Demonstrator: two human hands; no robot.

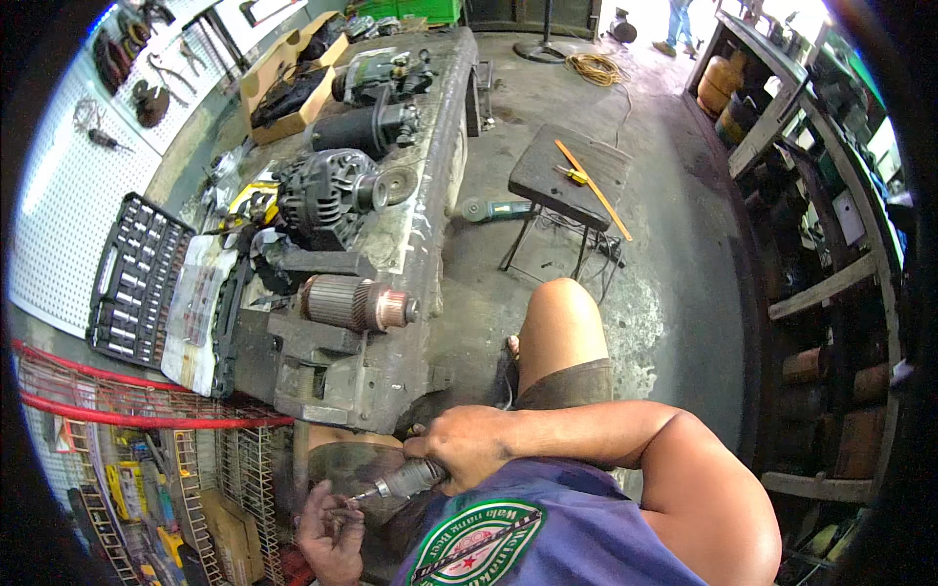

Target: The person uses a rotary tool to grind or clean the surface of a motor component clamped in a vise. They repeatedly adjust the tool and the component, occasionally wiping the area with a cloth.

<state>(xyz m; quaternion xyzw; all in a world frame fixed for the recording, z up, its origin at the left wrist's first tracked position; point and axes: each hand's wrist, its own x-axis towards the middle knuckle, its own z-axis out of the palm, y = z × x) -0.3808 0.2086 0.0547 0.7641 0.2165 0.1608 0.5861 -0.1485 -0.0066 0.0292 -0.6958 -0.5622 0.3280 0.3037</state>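
My right hand [459, 444] is closed around a grey handheld rotary tool [408, 479] in front of my shirt. The tool's thin metal tip [363, 495] points left, toward my left hand [330, 535]. The left fingers are bent together close to that tip, and whatever lies between them is too small to make out. Just beyond my hands, a motor armature [342, 303] with a copper-coloured commutator [394, 309] is seated between the jaws of a bench vise [318, 337]. Neither hand touches the armature.
An alternator [322, 195] and a starter motor [357, 129] stand along the workbench [430, 176]. A socket set [137, 283] lies open at left, above a red-rimmed wire rack [147, 420]. Ahead, a stool [537, 171] stands near an angle grinder [493, 210]. Shelving [821, 283] lines the right.
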